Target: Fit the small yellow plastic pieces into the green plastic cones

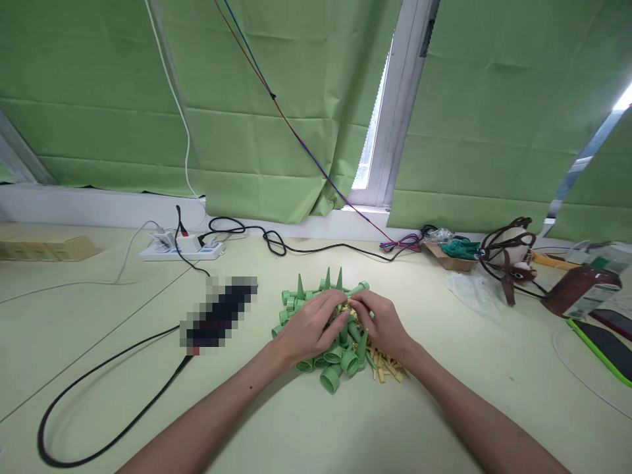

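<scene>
A heap of green plastic cone-tipped pieces point(332, 378) with open round bases lies on the table; some cones point(300, 288) point straight up. Small pale-yellow plastic pieces point(382, 367) are piled at the heap's right side, partly under my right hand. My left hand point(312, 322) is over the heap with thumb and fingers curled together. Close beside it, my right hand point(381, 322) has its fingers bent in a pinch. The fingertips of both hands meet above the heap's middle; what they hold is too small and covered to make out.
A black cable loops left of the heap to a blurred dark object point(220, 319). Behind stand a white power strip point(207, 251) and more black cable. At right are a clear plastic bag point(474, 293), a brown box-like item point(575, 289) and a green-edged phone point(602, 349).
</scene>
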`<state>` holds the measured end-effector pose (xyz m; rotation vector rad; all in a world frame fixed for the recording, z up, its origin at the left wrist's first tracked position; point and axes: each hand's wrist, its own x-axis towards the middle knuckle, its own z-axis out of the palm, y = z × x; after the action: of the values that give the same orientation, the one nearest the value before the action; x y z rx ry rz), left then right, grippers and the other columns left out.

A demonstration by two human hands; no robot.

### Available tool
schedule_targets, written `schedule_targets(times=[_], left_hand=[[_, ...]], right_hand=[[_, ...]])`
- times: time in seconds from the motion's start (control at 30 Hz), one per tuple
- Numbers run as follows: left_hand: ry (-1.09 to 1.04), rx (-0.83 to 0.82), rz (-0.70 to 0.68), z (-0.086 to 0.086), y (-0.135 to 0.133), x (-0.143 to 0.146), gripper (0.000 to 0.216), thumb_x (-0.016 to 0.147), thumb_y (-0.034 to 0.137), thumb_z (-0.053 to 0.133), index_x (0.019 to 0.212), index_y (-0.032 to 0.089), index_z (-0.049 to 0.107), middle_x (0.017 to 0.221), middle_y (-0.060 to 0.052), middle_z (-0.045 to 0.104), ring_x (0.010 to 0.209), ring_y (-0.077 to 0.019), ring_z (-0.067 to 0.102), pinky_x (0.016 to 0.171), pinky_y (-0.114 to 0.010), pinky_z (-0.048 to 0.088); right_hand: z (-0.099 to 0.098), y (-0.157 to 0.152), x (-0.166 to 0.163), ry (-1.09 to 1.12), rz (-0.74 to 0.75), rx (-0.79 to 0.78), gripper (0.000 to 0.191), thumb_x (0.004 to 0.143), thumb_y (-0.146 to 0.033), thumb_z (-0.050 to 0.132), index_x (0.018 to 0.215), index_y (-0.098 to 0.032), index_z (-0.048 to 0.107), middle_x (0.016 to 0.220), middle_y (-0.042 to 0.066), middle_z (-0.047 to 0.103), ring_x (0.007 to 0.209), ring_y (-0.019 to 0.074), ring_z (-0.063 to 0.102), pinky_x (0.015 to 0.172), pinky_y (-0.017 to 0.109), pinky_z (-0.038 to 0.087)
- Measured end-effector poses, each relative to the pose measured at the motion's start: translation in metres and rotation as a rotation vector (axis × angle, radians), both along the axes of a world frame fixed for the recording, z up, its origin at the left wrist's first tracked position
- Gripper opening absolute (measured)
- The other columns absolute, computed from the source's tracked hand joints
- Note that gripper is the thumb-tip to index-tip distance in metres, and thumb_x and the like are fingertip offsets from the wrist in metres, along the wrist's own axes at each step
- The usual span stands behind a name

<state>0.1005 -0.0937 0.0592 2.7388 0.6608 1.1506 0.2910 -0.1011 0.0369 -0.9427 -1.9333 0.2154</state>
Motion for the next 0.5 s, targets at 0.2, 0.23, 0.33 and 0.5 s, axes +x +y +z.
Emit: schedule_targets(times=[0.2,0.23,0.33,0.5], left_hand=[[-0.024,0.014,-0.060,-0.0019,0.0006,-0.0012,0.026,0.098,0.024,0.039,0.122,0.017,0.048,0.117,-0.012,0.063,0.110,-0.0226,0.060,0.093,-0.037,0.052],[-0.029,0.016,-0.072,-0.0023,0.0009,-0.0015,0.027,0.098,0.025,0.039,0.123,0.017,0.047,0.119,-0.013,0.062,0.112,-0.0232,0.059,0.094,-0.037,0.051],[-0.033,0.002,-0.106,-0.0022,0.0012,-0.0029,0.031,0.099,0.027,0.038,0.127,0.017,0.045,0.123,-0.014,0.059,0.117,-0.0248,0.055,0.098,-0.040,0.049],[-0.062,-0.106,-0.111,-0.0020,-0.0002,-0.0043,0.037,0.101,0.033,0.033,0.134,0.019,0.042,0.134,-0.016,0.044,0.110,-0.0233,0.055,0.094,-0.040,0.050]], right_hand=[[0.0017,-0.0004,-0.0004,-0.013,-0.050,-0.003,0.037,0.103,-0.029,0.035,0.067,-0.021,0.043,0.060,-0.003,0.045,0.054,0.0123,0.040,0.054,0.026,0.034],[0.0017,-0.0004,-0.0005,-0.012,-0.051,-0.009,0.038,0.103,-0.030,0.035,0.067,-0.021,0.042,0.059,-0.003,0.044,0.054,0.0122,0.040,0.054,0.026,0.033],[0.0009,0.0000,-0.0006,0.005,-0.057,-0.038,0.039,0.103,-0.032,0.033,0.067,-0.021,0.042,0.058,-0.004,0.043,0.053,0.0121,0.040,0.054,0.026,0.034],[0.0008,-0.0004,-0.0011,0.083,-0.105,-0.070,0.039,0.103,-0.034,0.034,0.068,-0.021,0.044,0.059,-0.003,0.046,0.054,0.0123,0.043,0.055,0.026,0.035]])
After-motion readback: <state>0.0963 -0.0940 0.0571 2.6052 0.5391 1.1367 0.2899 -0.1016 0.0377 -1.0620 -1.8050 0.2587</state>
